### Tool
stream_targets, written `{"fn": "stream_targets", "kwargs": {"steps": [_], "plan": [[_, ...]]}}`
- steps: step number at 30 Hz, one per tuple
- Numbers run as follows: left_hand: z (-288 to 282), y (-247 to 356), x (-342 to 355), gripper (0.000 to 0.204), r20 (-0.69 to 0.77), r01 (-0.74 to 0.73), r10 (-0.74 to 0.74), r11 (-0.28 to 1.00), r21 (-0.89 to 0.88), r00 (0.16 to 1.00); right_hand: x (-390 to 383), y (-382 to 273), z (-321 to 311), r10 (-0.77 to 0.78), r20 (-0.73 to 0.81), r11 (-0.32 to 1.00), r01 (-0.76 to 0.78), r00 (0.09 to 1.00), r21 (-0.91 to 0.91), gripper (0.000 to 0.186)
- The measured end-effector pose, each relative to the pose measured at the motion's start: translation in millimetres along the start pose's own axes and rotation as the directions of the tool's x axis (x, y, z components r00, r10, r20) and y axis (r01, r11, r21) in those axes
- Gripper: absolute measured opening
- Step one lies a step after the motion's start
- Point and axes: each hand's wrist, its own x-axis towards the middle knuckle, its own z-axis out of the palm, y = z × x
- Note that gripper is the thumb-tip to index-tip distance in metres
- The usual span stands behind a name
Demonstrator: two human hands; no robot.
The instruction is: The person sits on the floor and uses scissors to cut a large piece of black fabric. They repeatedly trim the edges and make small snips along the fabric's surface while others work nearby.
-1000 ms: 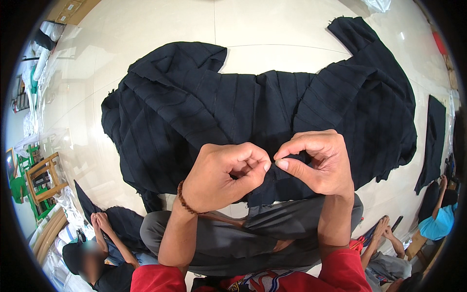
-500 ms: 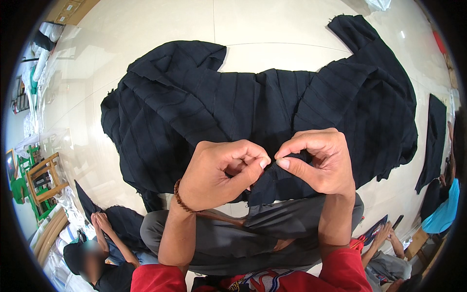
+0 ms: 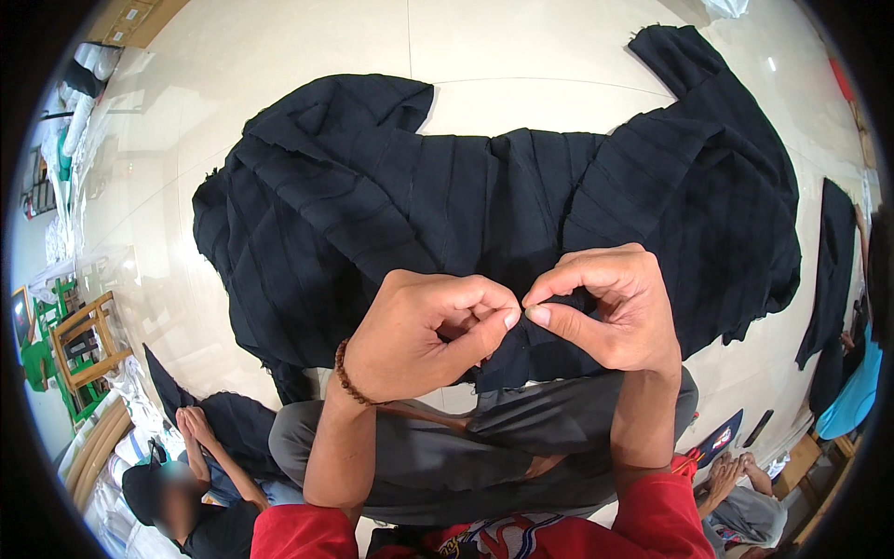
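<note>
A large piece of black cloth (image 3: 466, 191) with seams and frayed edges lies spread and folded on the floor before my crossed legs. Above its near edge, my left hand (image 3: 433, 326), with a beaded bracelet (image 3: 346, 377) at the wrist, pinches thumb against forefinger. My right hand (image 3: 610, 312) makes the same pinch opposite it, and the two sets of fingertips almost meet. Whatever sits between the fingertips is too small to make out. Some of the cloth under the hands is hidden by them.
At lower left a person (image 3: 200, 498) handles another black cloth (image 3: 237, 424). Another person's hands (image 3: 731, 475) are at lower right, near a dark slim object (image 3: 759, 429). More black fabric (image 3: 827, 275) lies at far right. A wooden frame (image 3: 88, 340) stands at left.
My left hand has shifted slightly right, bringing the fingertips of both hands closer together. At lower right, the other person's hands have moved down, away from a dark blue item.
</note>
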Motion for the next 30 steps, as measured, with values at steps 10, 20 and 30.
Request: {"fn": "stream_targets", "kwargs": {"steps": [10, 20, 30], "plan": [[0.3, 1.1, 0.5, 0.009, 0.055, 0.035, -0.035, 0.999, 0.008, 0.998, -1.0, 1.9, -1.4, 0.015, 0.023, 1.000, -0.016, 1.000, 0.009, 0.010], [-1.0, 0.1, 1.0, 0.009, 0.044, -0.008, 0.008, 1.000, -0.012, 0.999, -2.0, 3.4, -2.2, 0.030, 0.023, 1.000, -0.030, 0.999, -0.004, 0.011], [-1.8, 1.6, -1.3, 0.006, 0.052, -0.005, 0.003, 0.999, 0.042, 0.999, -1.9, 3.5, 0.6, 0.021, 0.027, 1.000, -0.021, 0.999, 0.002, 0.011]]}}
